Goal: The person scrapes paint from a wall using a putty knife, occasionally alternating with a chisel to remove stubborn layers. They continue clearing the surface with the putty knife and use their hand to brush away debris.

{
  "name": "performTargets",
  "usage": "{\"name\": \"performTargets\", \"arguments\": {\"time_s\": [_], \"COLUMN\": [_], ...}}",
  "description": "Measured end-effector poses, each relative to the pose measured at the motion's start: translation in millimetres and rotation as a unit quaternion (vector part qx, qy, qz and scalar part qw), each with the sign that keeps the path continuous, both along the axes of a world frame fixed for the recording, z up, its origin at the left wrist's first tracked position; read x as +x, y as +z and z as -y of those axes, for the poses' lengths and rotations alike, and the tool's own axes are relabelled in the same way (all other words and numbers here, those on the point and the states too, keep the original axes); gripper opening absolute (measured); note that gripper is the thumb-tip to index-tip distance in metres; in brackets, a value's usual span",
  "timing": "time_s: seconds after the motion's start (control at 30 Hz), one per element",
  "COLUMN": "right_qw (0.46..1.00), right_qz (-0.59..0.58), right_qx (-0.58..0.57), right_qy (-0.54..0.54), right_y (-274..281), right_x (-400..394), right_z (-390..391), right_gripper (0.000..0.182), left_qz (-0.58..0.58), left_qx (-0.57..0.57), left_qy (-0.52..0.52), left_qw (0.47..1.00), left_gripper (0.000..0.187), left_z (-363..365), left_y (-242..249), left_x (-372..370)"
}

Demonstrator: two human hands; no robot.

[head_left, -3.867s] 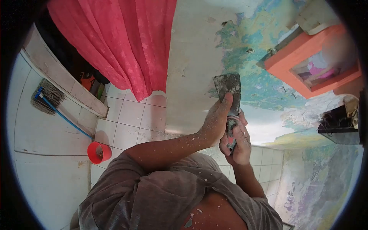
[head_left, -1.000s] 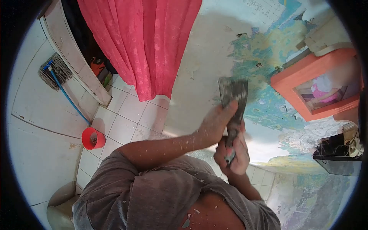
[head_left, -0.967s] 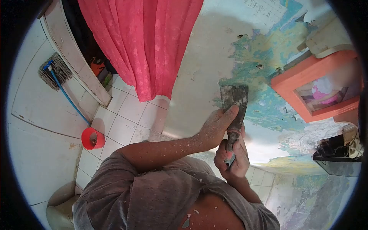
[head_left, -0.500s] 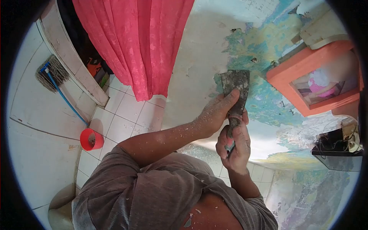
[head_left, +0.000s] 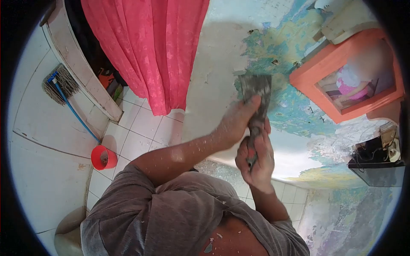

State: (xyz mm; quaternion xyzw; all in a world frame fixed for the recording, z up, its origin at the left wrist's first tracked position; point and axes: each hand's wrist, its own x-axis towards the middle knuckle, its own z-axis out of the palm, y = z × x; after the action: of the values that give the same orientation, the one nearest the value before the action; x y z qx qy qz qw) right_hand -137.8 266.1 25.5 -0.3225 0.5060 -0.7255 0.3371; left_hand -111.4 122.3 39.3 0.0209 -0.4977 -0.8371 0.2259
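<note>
I count two hands on one scraper (head_left: 255, 91). My left hand (head_left: 235, 123) is laid over the top of it, fingers closed and pressing down on the blade where it meets the handle. My right hand (head_left: 255, 158) sits just below, wrapped tight around the handle — a bit of red grip shows between the fingers. The blade is flat against the wall (head_left: 222, 68), right at the edge where bare grey plaster meets the flaking green and blue paint; it looks blurred, so I cannot make out its edge cleanly.

Around that: one red curtain (head_left: 147, 47) hanging to the left of the scraper, one small red bucket (head_left: 103, 157) on the white floor tiles, and one broom (head_left: 64, 87) with a blue handle lying near it. To the right, one orange-framed niche (head_left: 341, 74) is set in the wall — well apart from the blade.
</note>
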Motion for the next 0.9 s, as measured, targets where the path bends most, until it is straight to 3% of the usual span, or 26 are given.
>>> {"name": "performTargets", "arguments": {"time_s": [0.13, 0.23, 0.33, 0.4, 0.43, 0.47, 0.5, 0.53, 0.6, 0.63, 0.67, 0.73, 0.83, 0.9], "right_qw": [0.991, 0.999, 0.999, 0.999, 0.941, 0.94, 0.988, 0.997, 0.998, 0.996, 0.992, 0.995, 0.998, 0.992], "right_qz": [0.123, 0.029, -0.013, -0.035, -0.336, -0.338, -0.148, 0.046, 0.03, 0.071, 0.113, 0.091, 0.062, 0.078], "right_qx": [-0.044, -0.006, -0.03, -0.037, -0.003, -0.007, -0.032, -0.054, -0.057, -0.049, -0.038, -0.042, -0.023, -0.062], "right_qy": [0.003, -0.026, -0.012, 0.0, -0.039, -0.038, -0.011, 0.018, 0.018, -0.005, -0.031, -0.028, -0.003, 0.072], "right_y": [5, 4, 18, 22, 11, 8, 2, -4, -10, 2, 7, -3, -11, -14], "right_x": [9, 4, -3, -4, -14, -13, -5, 1, 2, 11, 18, 12, 0, 1], "right_z": [12, 9, 31, 40, 42, 37, 25, 14, 13, 17, 19, 18, 4, -4], "right_gripper": [0.039, 0.036, 0.034, 0.033, 0.053, 0.053, 0.053, 0.054, 0.054, 0.051, 0.049, 0.049, 0.051, 0.053], "left_qz": [0.011, 0.0, -0.019, -0.021, -0.022, -0.026, -0.021, -0.025, 0.021, -0.002, 0.0, 0.007, -0.014, -0.019], "left_qx": [-0.024, 0.035, -0.033, -0.003, -0.023, -0.045, -0.028, -0.029, 0.012, -0.055, -0.052, -0.034, -0.028, -0.002], "left_qy": [-0.026, -0.026, 0.028, 0.018, 0.027, 0.037, 0.006, 0.007, -0.037, -0.03, -0.034, -0.04, -0.03, -0.001], "left_qw": [0.999, 0.999, 0.999, 1.0, 0.999, 0.998, 0.999, 0.999, 0.999, 0.998, 0.998, 0.999, 0.999, 1.0], "left_gripper": [0.064, 0.064, 0.063, 0.064, 0.063, 0.062, 0.064, 0.064, 0.064, 0.062, 0.062, 0.062, 0.062, 0.061], "left_z": [8, -9, 9, 15, 16, 20, 14, 7, -1, 10, 12, 13, 0, 1], "left_y": [-4, -8, 5, 16, 19, 23, 13, 5, -7, -7, -8, -5, -13, -9], "left_x": [2, 1, -3, 1, 4, 5, 4, 3, 1, -1, 0, 2, 5, -2]}}
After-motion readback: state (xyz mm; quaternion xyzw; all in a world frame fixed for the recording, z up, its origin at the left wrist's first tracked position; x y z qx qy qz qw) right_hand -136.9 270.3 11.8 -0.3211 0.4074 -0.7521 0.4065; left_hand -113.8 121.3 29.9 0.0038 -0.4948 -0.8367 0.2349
